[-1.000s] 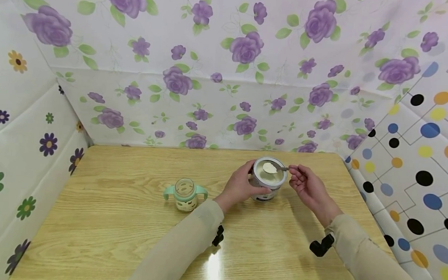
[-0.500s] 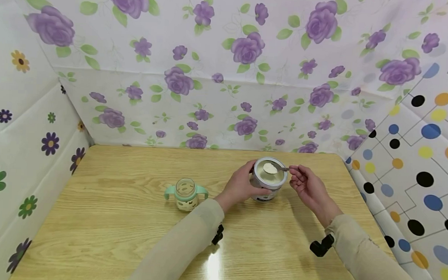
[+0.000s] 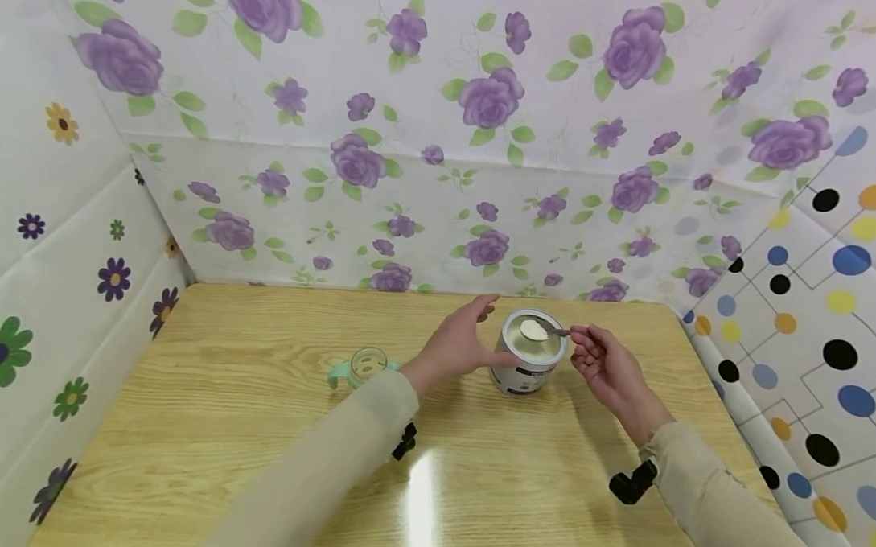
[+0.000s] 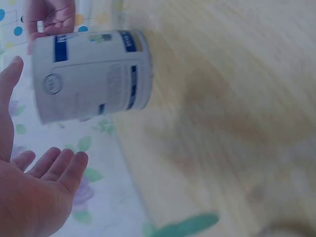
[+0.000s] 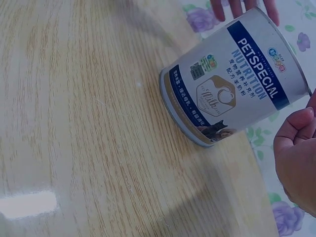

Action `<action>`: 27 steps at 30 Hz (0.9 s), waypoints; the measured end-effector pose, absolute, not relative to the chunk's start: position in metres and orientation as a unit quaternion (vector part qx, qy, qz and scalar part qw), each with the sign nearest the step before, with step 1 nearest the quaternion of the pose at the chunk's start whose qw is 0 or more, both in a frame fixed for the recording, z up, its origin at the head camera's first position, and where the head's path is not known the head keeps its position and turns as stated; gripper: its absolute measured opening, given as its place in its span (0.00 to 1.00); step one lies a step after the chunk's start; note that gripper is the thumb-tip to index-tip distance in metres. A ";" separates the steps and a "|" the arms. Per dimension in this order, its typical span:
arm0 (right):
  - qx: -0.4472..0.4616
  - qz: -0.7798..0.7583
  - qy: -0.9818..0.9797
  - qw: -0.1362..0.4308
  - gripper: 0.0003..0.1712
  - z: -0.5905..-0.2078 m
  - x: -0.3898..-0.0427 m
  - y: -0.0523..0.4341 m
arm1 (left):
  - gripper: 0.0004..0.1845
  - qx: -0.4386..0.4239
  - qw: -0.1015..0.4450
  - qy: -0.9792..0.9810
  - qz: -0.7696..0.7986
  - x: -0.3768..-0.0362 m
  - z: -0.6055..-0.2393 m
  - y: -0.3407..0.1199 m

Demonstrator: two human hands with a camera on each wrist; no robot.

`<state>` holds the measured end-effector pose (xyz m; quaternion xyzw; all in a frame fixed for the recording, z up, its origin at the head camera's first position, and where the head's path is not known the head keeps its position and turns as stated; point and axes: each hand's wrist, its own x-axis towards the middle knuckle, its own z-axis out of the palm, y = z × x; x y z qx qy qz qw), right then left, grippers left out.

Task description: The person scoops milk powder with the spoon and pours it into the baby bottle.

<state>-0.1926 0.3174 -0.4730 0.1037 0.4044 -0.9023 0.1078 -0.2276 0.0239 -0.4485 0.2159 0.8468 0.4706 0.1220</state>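
Observation:
A white-and-blue milk powder can (image 3: 527, 376) labelled PETSPECIAL NUTRITION stands upright and uncovered on the table. My right hand (image 3: 608, 372), right of the can, pinches the handle of a metal spoon (image 3: 537, 330). White powder heaps in the spoon's bowl, held over the can's mouth. On the can's left, my left hand (image 3: 459, 343) has thumb and fingers spread apart with nothing between them; the left wrist view shows a gap between its fingers and the can. A clear cup with mint-green handles (image 3: 368, 362) stands left of that hand, partly hidden by the left sleeve.
The wooden table (image 3: 209, 410) backs onto a white cloth (image 3: 412, 184) printed with purple flowers. A dotted cloth (image 3: 806, 318) borders the right side, and a flowered one the left. Black camera mounts sit on both wrists.
My left hand has let go of the can and moved a little left, its sleeve now covering part of the cup. The right hand keeps the loaded spoon over the can.

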 end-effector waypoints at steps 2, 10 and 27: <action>0.101 -0.903 0.404 0.108 0.27 -0.474 -0.192 0.318 | 0.62 0.226 0.120 0.849 0.462 -0.228 -0.438 0.016; 0.088 -0.907 0.396 0.114 0.29 -0.475 -0.190 0.321 | 0.60 0.278 0.119 0.855 0.421 -0.231 -0.405 -0.035; 0.083 -0.903 0.406 0.114 0.28 -0.473 -0.190 0.319 | 0.53 0.311 0.145 0.848 0.405 -0.210 -0.414 -0.165</action>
